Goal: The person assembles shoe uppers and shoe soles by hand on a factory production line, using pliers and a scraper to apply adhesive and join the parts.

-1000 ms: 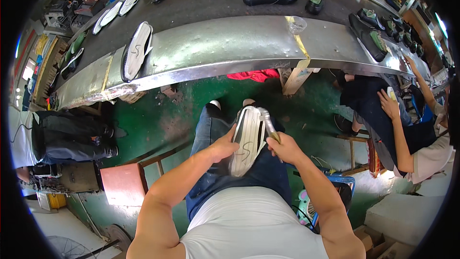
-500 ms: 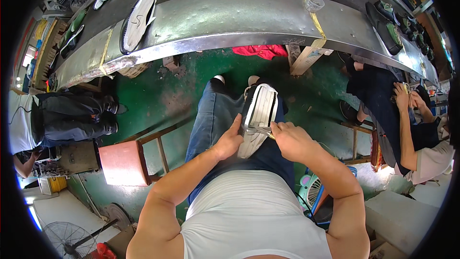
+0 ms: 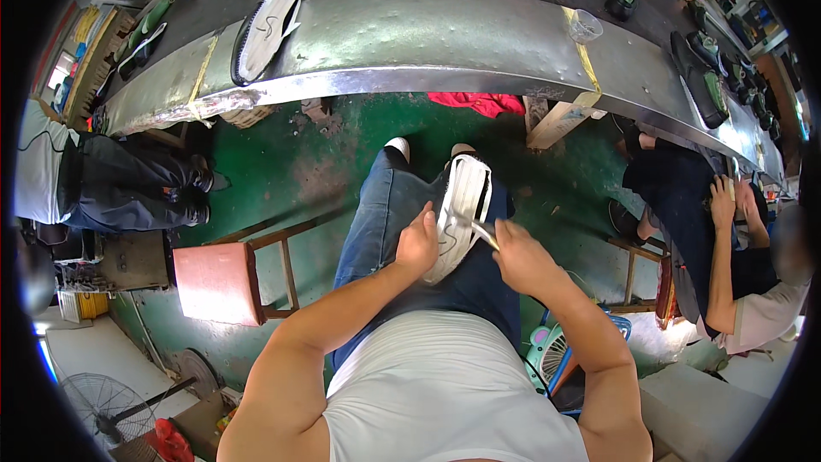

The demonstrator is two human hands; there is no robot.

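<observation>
Apparently gritty, green floor (image 3: 275, 169) lies between held shoe (image 3: 467, 186) and bench (image 3: 428, 38)

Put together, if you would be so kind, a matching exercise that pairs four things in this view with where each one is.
Things
1. Metal tool
2. Shoe at the left hand
3. Clear plastic cup
4. Red cloth

Places
A. On the metal edge of the bench
B. Below the bench edge, near a wooden leg
C. In the right hand
D. Over the blue jeans, pale sole facing up

Right pairs: 1-C, 2-D, 3-A, 4-B
</observation>
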